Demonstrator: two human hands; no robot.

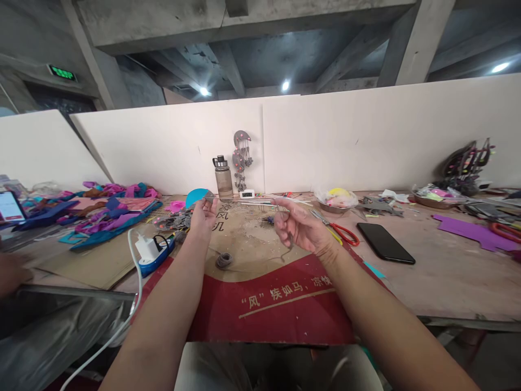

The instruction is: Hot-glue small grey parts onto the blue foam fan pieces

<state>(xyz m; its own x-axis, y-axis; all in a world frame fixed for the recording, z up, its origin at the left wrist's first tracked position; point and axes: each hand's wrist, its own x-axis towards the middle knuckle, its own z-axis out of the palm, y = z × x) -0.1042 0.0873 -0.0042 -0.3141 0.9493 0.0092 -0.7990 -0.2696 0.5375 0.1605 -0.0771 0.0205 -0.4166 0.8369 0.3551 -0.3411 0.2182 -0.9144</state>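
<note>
My left hand (205,212) is closed in a pinch over the board. At its fingertips is a rounded teal piece (197,196) with a grey part at its right side. A thin grey cord (244,201) runs nearly level from there to my right hand (299,225), whose thumb and forefinger pinch it. The loose end of the cord dangles below my right palm. Under my hands lies a printed brown and red cardboard sheet (268,320). A small coil of grey cord (223,260) rests on it.
Red-handled scissors (344,233) and a black phone (385,243) lie at right. At left are a blue power strip (157,258) with a white cable and a pile of coloured felt (118,212). A bottle (223,176) and a grey hanging ornament (241,157) stand behind. Someone's hand (12,274) shows far left.
</note>
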